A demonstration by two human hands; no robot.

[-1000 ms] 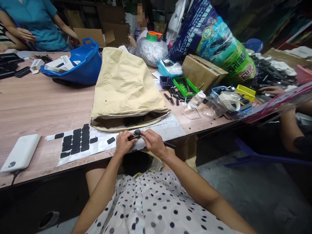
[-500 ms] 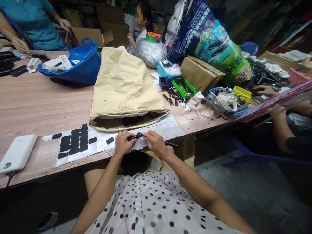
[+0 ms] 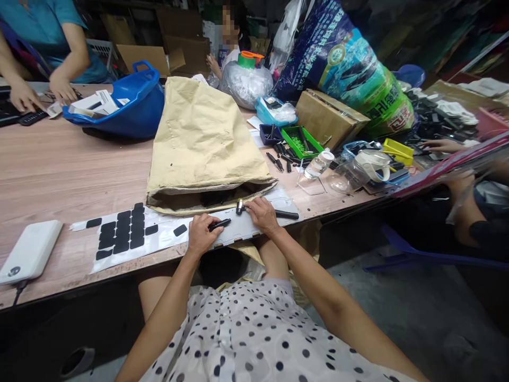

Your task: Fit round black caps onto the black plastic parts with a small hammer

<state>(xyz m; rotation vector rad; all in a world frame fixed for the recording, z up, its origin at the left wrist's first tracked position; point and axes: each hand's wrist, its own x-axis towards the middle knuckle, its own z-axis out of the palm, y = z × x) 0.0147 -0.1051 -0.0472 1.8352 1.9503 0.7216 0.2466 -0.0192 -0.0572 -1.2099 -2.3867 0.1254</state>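
My left hand [image 3: 202, 233] is closed on a short black pen-like piece [image 3: 220, 225], which sticks out to the right from between thumb and fingers. My right hand [image 3: 261, 214] grips a small hammer [image 3: 287, 214] near its head, with the black handle pointing right under the palm. The shiny hammer head [image 3: 239, 207] lies just above and right of the black piece, apart from it. Both hands are over a pale board [image 3: 234, 231] at the table's front edge. The mouth of a yellowish sack [image 3: 207, 143] opens just behind them, with dark contents partly hidden.
Left on the table [image 3: 119, 170] are a sheet of black stickers [image 3: 129, 228], a white power bank [image 3: 31, 251] and a blue basin [image 3: 119, 116]. Right stand a green tray [image 3: 303, 142], a bottle [image 3: 318, 164] and a carton [image 3: 332, 119]. Co-workers sit around.
The hammer has moved away from the black piece, up and to the right, with my right hand. My left hand stays in place. The far-left co-worker's hands have moved down onto the table.
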